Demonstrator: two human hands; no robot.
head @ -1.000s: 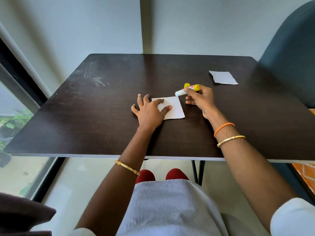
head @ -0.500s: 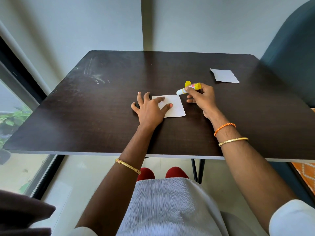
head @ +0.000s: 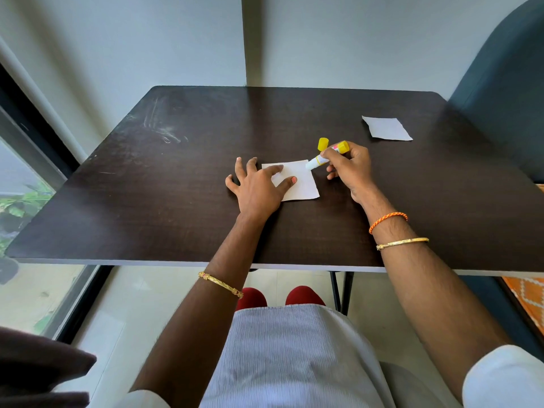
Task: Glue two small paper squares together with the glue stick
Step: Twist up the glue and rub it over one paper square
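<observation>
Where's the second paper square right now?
In the head view, the second square lies flat at the table's far right, beyond the right hand holding the glue stick, untouched.

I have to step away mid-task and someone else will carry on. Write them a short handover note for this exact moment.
Left hand: open, fingers spread, pressing the near paper square flat on the table.
Right hand: grips the uncapped glue stick, tip at the square's far right corner.
Yellow cap: on the table just behind the stick.
Second paper square: lies apart, far right.
Done: stick uncapped, first square pinned.
Left: spread glue, lay the second square on top, press, recap.
</observation>
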